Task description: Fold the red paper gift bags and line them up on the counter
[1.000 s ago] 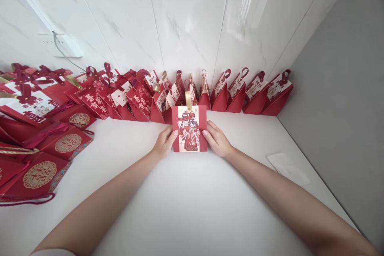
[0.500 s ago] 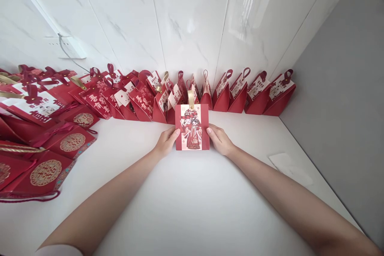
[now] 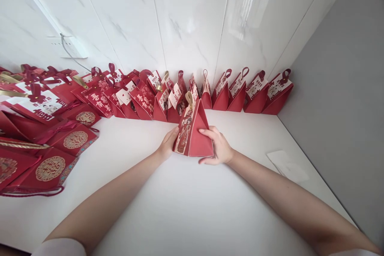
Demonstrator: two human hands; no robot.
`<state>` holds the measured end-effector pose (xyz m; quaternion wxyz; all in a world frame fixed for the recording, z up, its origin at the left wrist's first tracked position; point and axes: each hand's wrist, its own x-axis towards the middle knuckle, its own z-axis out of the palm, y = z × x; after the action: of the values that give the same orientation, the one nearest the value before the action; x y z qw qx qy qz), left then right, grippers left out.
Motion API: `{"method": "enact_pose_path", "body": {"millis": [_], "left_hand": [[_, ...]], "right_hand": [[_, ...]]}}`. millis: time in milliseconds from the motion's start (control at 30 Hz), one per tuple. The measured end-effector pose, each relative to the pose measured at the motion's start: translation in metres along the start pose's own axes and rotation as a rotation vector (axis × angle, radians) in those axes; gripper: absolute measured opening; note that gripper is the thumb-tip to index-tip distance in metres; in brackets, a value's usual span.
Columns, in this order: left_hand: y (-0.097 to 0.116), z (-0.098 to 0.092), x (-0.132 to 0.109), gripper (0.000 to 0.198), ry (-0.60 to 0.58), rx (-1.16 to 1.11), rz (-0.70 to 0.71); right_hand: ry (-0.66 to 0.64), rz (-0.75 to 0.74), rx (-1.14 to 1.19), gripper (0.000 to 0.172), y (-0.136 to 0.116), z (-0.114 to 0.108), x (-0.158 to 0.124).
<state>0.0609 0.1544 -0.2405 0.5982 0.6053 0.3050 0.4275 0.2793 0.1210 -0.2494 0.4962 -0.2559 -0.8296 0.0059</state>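
A red folded gift box (image 3: 200, 136) with a gold ribbon loop and a printed figure panel is held upright between both hands, turned so a plain triangular side shows. My left hand (image 3: 168, 144) grips its left edge; those fingers are mostly behind the box. On the other side, my right hand (image 3: 220, 146) clasps the box, thumb across the plain face and a finger beneath the lower corner. Just behind stands a row of similar red boxes (image 3: 144, 102) with ribbon loops.
More red boxes with round gold emblems (image 3: 50, 169) crowd the left of the white table (image 3: 192, 208). A small white sheet (image 3: 286, 165) lies at right. Tiled wall (image 3: 189, 20) rises behind, with a socket and cable (image 3: 67, 48); a grey panel (image 3: 339, 88) borders the right.
The held box has turned from its printed front to show its plain side. My right hand has shifted its hold, with the thumb now across that side.
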Motion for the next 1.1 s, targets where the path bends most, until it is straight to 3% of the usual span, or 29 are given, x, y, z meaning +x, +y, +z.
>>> {"method": "enact_pose_path", "body": {"millis": [67,167,267,367,433,600,800,1100], "left_hand": [[-0.001,0.001,0.0,0.045,0.047,0.117,0.078],[-0.005,-0.003,0.002,0.05,0.121,0.273,0.208],[-0.006,-0.006,0.003,0.059,-0.014,0.313,0.302],[-0.004,-0.007,0.001,0.074,-0.194,0.267,0.325],[-0.002,-0.006,0.0,0.081,-0.219,0.241,0.327],[0.0,-0.005,0.002,0.073,-0.166,0.293,0.355],[0.0,-0.003,0.002,0.077,-0.003,0.373,0.364],[0.001,-0.003,0.002,0.076,0.006,0.413,0.404]], "right_hand": [[-0.009,-0.068,-0.113,0.082,-0.004,0.003,0.0],[-0.098,-0.213,-0.271,0.06,-0.006,0.006,-0.001],[-0.176,-0.301,-0.364,0.049,-0.007,0.007,-0.002],[-0.208,-0.297,-0.384,0.049,-0.008,0.007,-0.003],[-0.24,-0.28,-0.377,0.05,-0.009,0.007,-0.004],[-0.274,-0.266,-0.385,0.054,-0.008,0.009,-0.007],[-0.292,-0.213,-0.33,0.055,-0.007,0.01,-0.007],[-0.215,-0.174,-0.363,0.063,-0.012,0.007,-0.001]]}}
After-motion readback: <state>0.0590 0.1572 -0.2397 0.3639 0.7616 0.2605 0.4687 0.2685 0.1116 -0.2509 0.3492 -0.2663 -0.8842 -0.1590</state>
